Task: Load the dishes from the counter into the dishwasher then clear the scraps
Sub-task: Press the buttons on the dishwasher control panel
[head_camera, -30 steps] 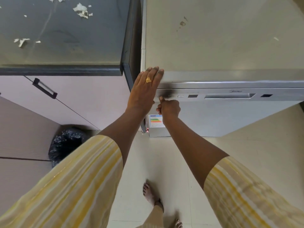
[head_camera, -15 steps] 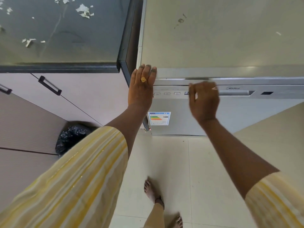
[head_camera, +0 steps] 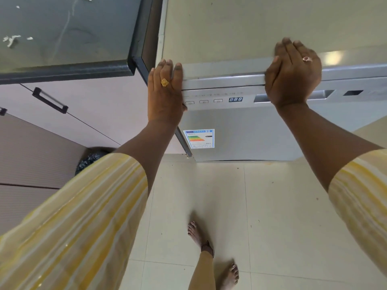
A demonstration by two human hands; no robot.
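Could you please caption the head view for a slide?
Left hand and right hand rest on the top edge of the closed dishwasher, display lit; scraps lie on the counter.

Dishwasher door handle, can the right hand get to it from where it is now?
Probably yes. The right hand lies flat over the dishwasher top edge, directly above the handle recess, partly covering it. Nothing stands between them; the fingers would only need to drop and hook in.
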